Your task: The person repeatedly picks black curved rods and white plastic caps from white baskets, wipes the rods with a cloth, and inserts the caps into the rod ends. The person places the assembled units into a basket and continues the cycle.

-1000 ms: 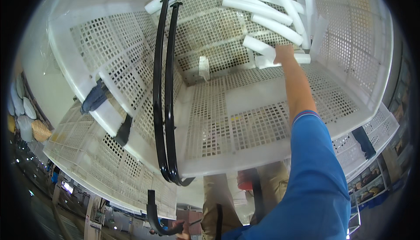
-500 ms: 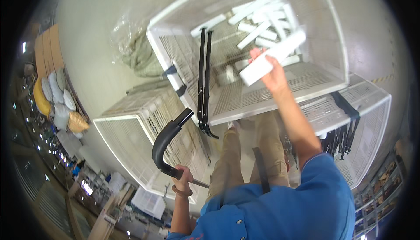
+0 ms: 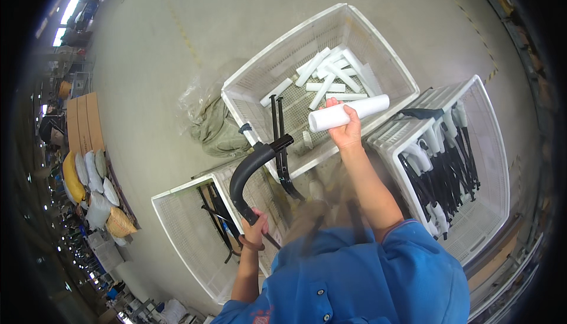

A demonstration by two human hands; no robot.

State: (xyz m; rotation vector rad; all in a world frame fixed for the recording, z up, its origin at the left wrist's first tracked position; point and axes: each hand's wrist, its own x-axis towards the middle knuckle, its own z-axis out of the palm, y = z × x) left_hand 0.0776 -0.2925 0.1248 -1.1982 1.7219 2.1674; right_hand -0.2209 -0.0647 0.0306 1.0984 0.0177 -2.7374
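My left hand [image 3: 255,226] is closed round the lower end of a black curved handle [image 3: 238,183]. The handle bends upward and to the right, with a padded grip along its curve and a bare black end over the crate's near left side. My right hand [image 3: 346,130] grips a white foam tube [image 3: 371,106] from below, above the near side of the middle crate. Several similar white foam tubes [image 3: 326,88] lie loosely in that white crate [image 3: 378,36]. Two black rods [image 3: 280,124] lean across its near left rim, partly behind the handle.
At the right, a white crate [image 3: 502,164] holds several black rods [image 3: 452,167] with white wrapped ends. Another crate [image 3: 171,229] on the left contains black rods [image 3: 215,209]. A greenish sack [image 3: 220,132] with clear plastic lies beside the middle crate. Stacked sacks [image 3: 94,176] line the far left.
The view has shifted, so more floor and crates show. My left hand has raised the curved handle's upper end toward the middle crate. My right hand still holds the foam tube, now lying more level.
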